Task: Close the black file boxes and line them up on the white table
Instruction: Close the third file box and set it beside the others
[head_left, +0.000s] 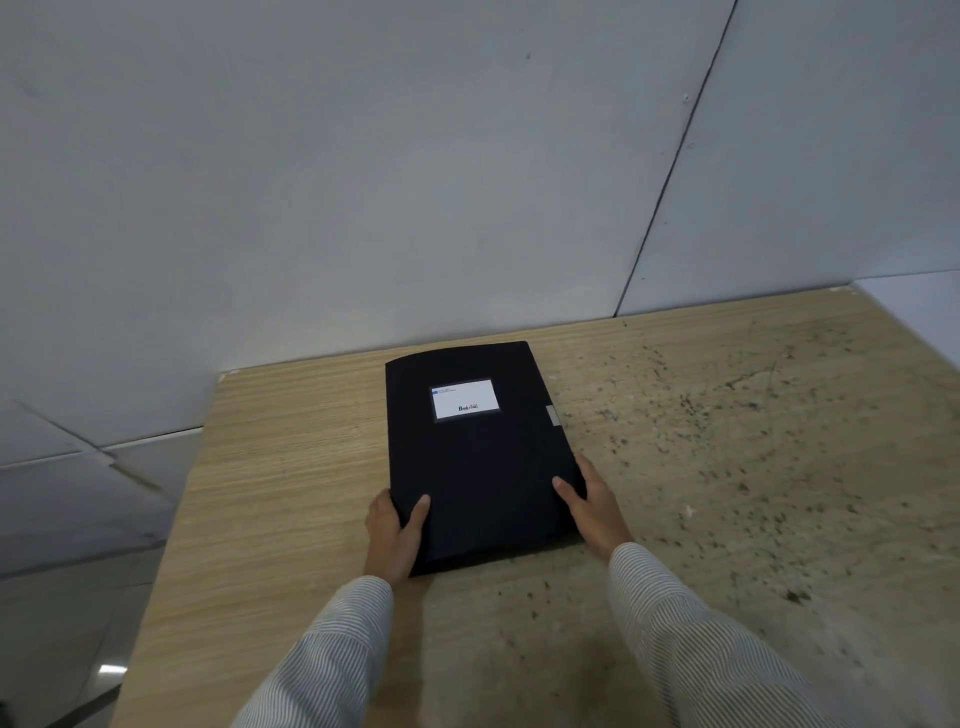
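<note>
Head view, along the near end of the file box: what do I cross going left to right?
Bare wooden tabletop → left hand → black file box → right hand → speckled, stained tabletop.

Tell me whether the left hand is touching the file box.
Touching. The head view shows the left hand gripping the file box's near left corner, thumb lying on the cover.

You're working in dim, flat, cool light. The matte black file box (480, 457) swallows detail, though its white rectangular label (465, 398) stays bright but too soft to read. A faint shadow falls beneath your striped sleeves (691, 623). Edges bend with wide-angle distortion, and a small glare spot (111, 669) shines lower left.
</note>
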